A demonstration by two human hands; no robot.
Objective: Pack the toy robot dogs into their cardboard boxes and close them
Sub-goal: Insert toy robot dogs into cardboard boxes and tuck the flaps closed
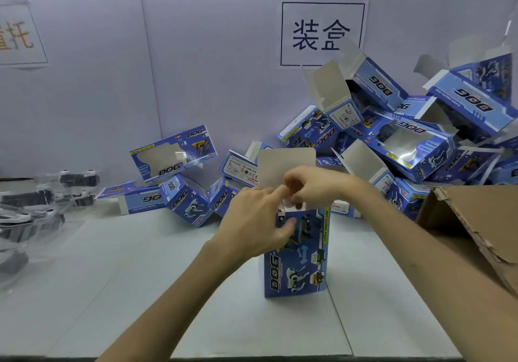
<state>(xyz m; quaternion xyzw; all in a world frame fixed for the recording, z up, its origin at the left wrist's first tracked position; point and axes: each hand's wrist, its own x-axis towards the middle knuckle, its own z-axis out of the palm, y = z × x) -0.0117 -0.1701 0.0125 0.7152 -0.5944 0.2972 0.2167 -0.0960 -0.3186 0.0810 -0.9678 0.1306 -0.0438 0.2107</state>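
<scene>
Upright box (297, 260) on bench (140, 277), dead ahead of hands, long axis vertical, mouth up, top flap (283, 162) standing behind. Left hand (252, 218) grips upper left edge, thumb on front. Right hand (311, 185) at mouth, fingers curled; whether pinching anything, cannot tell. Right nearer flap.

Count:
- one box in hand
- pile of boxes (414, 143) behind, over ten, exact number unclear
- toy dogs (36, 202) in clear trays far left, several, blurred
- one brown carton (476, 221) on right
</scene>
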